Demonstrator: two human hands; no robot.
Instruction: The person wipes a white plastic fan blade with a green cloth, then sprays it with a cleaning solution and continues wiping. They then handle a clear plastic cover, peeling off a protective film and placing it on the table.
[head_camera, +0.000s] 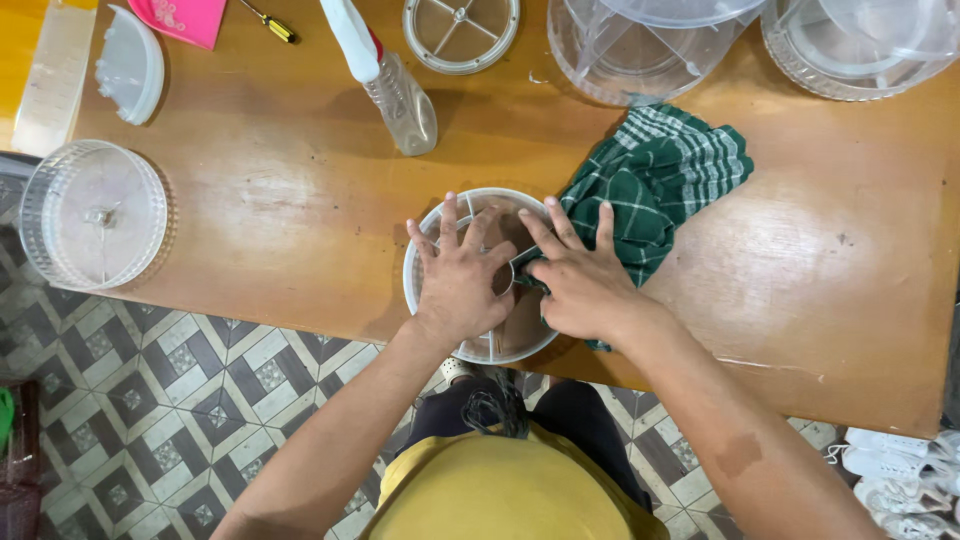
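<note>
Both hands down in a round clear plastic tray at the near edge of the wooden bench

The divided tray (425, 275) is see-through with a white rim and sits partly over the bench (300, 200) edge. Left hand (460, 280) lies flat on it, fingers spread wide, holding nothing. Right hand (580, 280) presses a soft green and white checked cloth (660, 180) into one compartment, fingers splayed over the bunched fabric. Behind: a clear spray bottle (400, 100) lying on its side, a ribbed round lid (92, 212) far left, and big transparent tubs (640, 50) along the far side
</note>
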